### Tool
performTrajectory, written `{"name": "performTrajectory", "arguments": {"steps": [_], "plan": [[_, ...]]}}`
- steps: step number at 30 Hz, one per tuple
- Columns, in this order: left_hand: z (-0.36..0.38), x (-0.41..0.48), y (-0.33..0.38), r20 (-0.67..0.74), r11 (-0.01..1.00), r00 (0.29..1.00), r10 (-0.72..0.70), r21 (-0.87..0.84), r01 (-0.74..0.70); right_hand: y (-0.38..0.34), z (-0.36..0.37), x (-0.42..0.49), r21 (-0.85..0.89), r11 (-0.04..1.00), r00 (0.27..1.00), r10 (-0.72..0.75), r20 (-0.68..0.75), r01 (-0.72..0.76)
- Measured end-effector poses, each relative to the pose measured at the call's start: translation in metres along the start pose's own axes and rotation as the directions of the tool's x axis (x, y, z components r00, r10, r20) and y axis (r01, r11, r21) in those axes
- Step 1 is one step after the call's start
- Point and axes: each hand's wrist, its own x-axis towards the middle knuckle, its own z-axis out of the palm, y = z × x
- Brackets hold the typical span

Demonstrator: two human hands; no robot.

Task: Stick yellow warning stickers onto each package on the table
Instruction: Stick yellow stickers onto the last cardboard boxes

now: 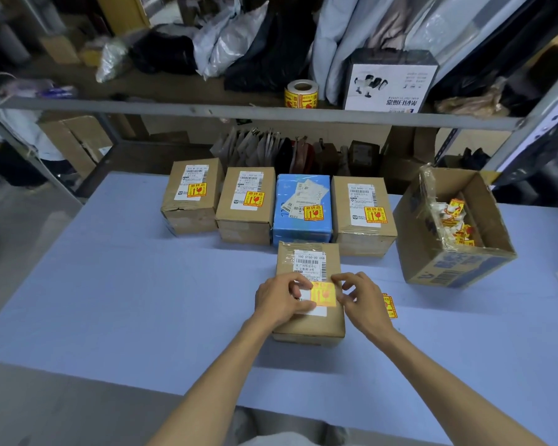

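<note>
On the blue surface [110,284], four packages [363,210] at twelve o'clock already carry their stickers. The fifth package [310,323] lies at the centre (the last one, I judge). My left hand [279,300] and right hand [364,300] pinch the yellow sticker [325,294] with closed fingers, pressing it on top.

I see matt brown cardboard on the near package [310,320], its yellow sticker [324,298] glossy paper catching light; centre frame, a blue box [300,226] looks smooth; the worktop [142,300] is matt pale blue.
</note>
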Motion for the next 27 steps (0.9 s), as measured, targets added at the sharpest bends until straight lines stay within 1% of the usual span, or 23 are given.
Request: {"name": "performTrajectory", "arguments": {"steps": [3,5,8,12,14,17,19,21,22,24,25,27], "plan": [[0.0,0.0,0.004,-0.018,1.0,1.0,0.001,0.015,-0.001,-0.007,0.001,-0.001,-0.118,0.992,0.999,0.042,-0.006,-0.042],[0.001,-0.001,0.007,-0.027,0.999,1.0,0.01,0.045,-0.008,-0.01,0.005,-0.001,-0.159,0.986,0.999,0.043,0.011,-0.04],[-0.001,-0.001,0.005,-0.017,1.0,1.0,-0.004,0.027,0.004,-0.011,0.003,0.001,-0.146,0.989,0.998,0.029,0.056,-0.021],[-0.003,0.002,0.004,0.007,0.995,0.997,-0.078,-0.056,0.078,-0.01,-0.011,0.004,-0.104,0.994,0.994,0.026,0.107,-0.015],[-0.005,0.003,0.007,0.048,0.985,0.993,-0.109,-0.13,0.114,-0.012,-0.013,0.003,-0.11,0.993,0.993,0.041,0.108,-0.029],[-0.012,0.006,0.015,0.082,0.943,0.988,-0.131,-0.297,0.149,-0.018,-0.008,0.001,-0.12,0.993,1.0,0.017,-0.022,-0.019],[-0.018,0.008,0.022,0.093,0.897,0.987,-0.129,-0.413,0.156,-0.031,-0.005,0.002,-0.058,0.998,0.997,-0.04,-0.072,0.036],[-0.024,0.007,0.029,0.121,0.862,0.986,-0.111,-0.482,0.156,-0.048,-0.003,0.004,0.046,0.994,0.993,-0.096,-0.068,0.099],[-0.026,0.006,0.032,0.112,0.86,0.989,-0.102,-0.49,0.144,-0.057,-0.003,0.005,0.084,0.988,0.99,-0.123,-0.066,0.128],[-0.027,0.008,0.036,0.024,0.84,0.996,-0.085,-0.536,0.085,-0.071,-0.002,0.009,0.117,0.976,0.981,-0.174,-0.089,0.184],[-0.029,0.009,0.039,-0.017,0.813,0.997,-0.079,-0.579,0.055,-0.077,-0.003,0.011,0.135,0.97,0.976,-0.191,-0.106,0.204],[-0.032,0.012,0.044,-0.051,0.756,0.997,-0.064,-0.654,0.015,-0.085,-0.005,0.014,0.164,0.958,0.967,-0.214,-0.136,0.235]]}}
